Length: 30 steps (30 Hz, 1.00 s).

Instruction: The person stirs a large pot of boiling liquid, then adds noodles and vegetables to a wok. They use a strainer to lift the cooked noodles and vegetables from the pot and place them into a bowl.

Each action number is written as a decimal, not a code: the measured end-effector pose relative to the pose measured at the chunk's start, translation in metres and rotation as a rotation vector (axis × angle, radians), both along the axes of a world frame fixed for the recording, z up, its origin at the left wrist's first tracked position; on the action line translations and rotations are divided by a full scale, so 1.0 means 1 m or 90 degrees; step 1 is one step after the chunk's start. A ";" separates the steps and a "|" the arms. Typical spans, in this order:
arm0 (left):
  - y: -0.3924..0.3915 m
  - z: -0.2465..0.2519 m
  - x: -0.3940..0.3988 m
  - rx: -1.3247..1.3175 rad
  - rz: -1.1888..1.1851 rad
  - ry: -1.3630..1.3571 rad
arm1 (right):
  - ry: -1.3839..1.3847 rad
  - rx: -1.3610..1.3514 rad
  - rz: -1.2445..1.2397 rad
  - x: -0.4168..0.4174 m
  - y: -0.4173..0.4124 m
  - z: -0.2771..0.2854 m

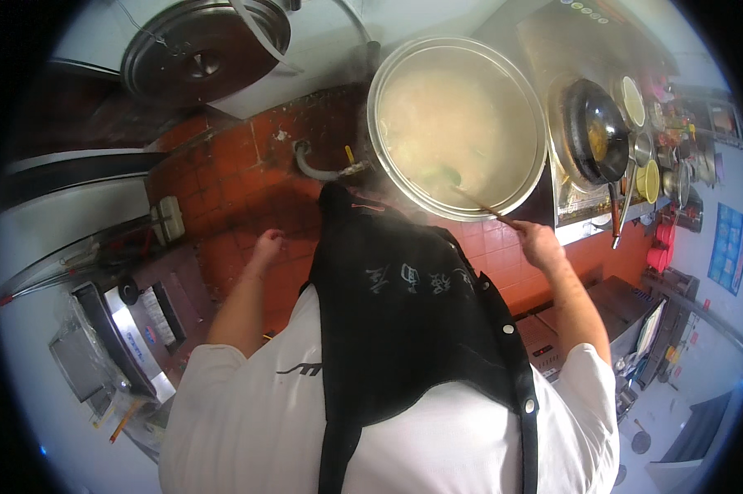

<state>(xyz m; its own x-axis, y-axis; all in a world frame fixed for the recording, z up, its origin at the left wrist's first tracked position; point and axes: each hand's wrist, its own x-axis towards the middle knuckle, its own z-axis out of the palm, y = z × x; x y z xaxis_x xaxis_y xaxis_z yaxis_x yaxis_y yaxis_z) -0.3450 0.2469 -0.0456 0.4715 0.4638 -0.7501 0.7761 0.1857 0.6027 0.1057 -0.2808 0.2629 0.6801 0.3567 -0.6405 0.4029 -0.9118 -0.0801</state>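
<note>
My right hand is shut on a thin brown handle. The handle slants over the near rim of a large round metal stockpot, and its far end goes down into cloudy, pale liquid. A blurred green patch shows where the handle meets the liquid; steam keeps me from telling what it is. Away from the pot, my left hand hangs over the red tiled floor with its fingers curled. I see nothing held in it, though the fingers are partly hidden.
A black wok with yellowish contents sits on the range right of the pot. Beyond it stand a yellow bowl and several containers. A valve with a yellow lever and a hose are low at the pot's left. A large metal lid is upper left.
</note>
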 end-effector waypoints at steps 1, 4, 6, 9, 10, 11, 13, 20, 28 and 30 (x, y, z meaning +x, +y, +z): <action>-0.002 -0.005 -0.007 0.069 -0.125 0.052 | 0.002 0.027 0.009 -0.013 0.012 -0.014; -0.004 -0.016 -0.037 0.205 -0.373 0.102 | -0.036 0.081 -0.059 -0.035 0.060 -0.055; 0.008 -0.045 -0.070 0.199 -0.375 0.007 | -0.055 0.119 -0.092 -0.025 0.101 -0.070; -0.011 -0.001 -0.042 -0.148 -0.114 -0.170 | -0.145 0.078 -0.065 0.020 0.126 -0.060; -0.008 0.004 -0.039 -0.123 -0.107 -0.136 | -0.144 -0.014 -0.050 0.039 0.127 -0.055; -0.007 0.004 -0.035 -0.097 -0.092 -0.104 | -0.150 -0.041 -0.046 0.057 0.129 -0.050; -0.019 0.013 -0.014 -0.086 -0.032 -0.045 | -0.195 -0.125 -0.025 0.096 0.103 -0.055; -0.038 -0.008 -0.043 0.071 -0.161 -0.001 | -0.218 -0.200 -0.001 0.141 0.027 -0.017; -0.062 -0.037 -0.091 0.000 -0.234 0.081 | 0.042 0.024 0.007 0.044 -0.024 0.015; -0.060 -0.021 -0.069 0.005 -0.279 0.091 | 0.057 0.143 -0.067 0.023 -0.032 -0.021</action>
<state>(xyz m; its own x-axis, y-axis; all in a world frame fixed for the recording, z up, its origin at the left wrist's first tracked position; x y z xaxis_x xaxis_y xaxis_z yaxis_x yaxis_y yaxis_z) -0.4140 0.1874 -0.0671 0.5162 0.2497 -0.8193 0.8560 -0.1818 0.4839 0.1291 -0.3130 0.2416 0.6656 0.4271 -0.6120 0.2888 -0.9036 -0.3164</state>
